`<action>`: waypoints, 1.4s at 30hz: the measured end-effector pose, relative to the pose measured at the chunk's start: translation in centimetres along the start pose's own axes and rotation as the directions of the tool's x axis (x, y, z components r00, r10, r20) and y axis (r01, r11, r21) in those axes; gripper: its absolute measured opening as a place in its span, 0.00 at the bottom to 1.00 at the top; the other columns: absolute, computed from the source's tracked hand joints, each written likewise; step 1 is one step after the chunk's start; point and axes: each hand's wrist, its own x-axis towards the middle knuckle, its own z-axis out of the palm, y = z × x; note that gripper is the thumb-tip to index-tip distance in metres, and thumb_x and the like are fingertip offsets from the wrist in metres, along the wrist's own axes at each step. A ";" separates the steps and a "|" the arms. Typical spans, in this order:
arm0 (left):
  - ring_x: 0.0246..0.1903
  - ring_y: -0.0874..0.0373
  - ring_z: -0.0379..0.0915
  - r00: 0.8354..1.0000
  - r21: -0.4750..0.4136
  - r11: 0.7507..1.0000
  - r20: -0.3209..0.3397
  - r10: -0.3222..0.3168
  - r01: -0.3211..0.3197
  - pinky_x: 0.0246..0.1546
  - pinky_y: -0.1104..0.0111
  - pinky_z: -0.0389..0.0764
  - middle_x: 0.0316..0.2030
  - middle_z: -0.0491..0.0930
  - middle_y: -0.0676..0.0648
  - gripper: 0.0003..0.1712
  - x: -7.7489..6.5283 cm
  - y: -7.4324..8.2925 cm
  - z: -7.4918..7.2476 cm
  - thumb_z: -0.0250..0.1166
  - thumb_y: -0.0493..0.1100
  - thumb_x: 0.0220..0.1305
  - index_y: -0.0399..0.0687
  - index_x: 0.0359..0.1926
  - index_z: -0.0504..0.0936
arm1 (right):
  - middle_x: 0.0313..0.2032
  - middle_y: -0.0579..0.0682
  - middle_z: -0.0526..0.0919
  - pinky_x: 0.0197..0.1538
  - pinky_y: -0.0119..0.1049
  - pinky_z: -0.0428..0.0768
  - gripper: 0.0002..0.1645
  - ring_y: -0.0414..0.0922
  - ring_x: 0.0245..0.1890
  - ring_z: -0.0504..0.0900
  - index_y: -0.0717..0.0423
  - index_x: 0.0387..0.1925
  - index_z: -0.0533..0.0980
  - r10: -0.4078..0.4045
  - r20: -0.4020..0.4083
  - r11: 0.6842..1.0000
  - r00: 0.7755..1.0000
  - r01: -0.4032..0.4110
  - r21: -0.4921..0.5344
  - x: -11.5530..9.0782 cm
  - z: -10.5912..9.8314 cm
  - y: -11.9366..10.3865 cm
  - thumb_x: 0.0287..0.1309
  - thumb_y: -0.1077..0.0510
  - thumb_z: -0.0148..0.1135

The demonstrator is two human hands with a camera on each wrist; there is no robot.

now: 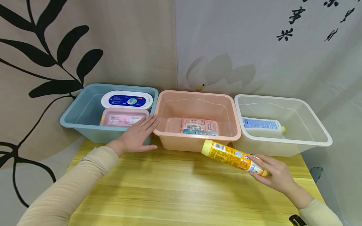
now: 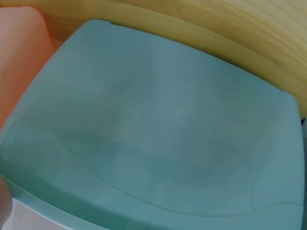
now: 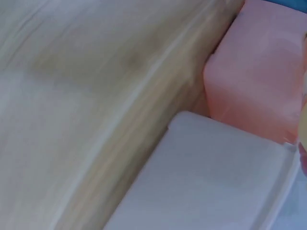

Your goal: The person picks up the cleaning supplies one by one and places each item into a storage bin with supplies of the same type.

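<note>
My right hand [image 1: 275,174] grips a yellow bottle [image 1: 232,157] by its lower end. The bottle tilts, its pale yellow cap up and left before the front of the pink bin [image 1: 198,137]. With fingers extended, my left hand [image 1: 137,135] rests at the front right corner of the blue bin [image 1: 90,127], where it meets the pink bin. Inside the blue bin lie a white oval-lidded pack [image 1: 106,101] and a pink pack [image 1: 121,117]. Pink and blue printed packets [image 1: 199,125] lie in the pink bin. The left wrist view shows mainly the blue bin's outer wall [image 2: 168,120].
A white bin [image 1: 299,142] stands at the right, holding a white bottle [image 1: 261,125] with a blue label and yellow-green cap. All three bins stand in a row along the back of the wooden table [image 1: 169,188]. Behind them hangs a printed curtain [image 1: 135,40].
</note>
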 end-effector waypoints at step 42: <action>0.73 0.44 0.39 1.000 0.009 1.000 -0.002 0.004 -0.004 0.71 0.53 0.50 0.73 0.44 0.37 0.57 0.0 0.0 0.0 0.53 0.71 0.57 0.37 0.72 0.45 | 0.33 0.62 0.84 0.13 0.42 0.63 0.45 0.57 0.15 0.76 0.58 0.45 0.81 0.247 -0.036 0.894 0.968 -0.242 -0.376 1.7 -8.0 9.4 0.55 0.24 0.43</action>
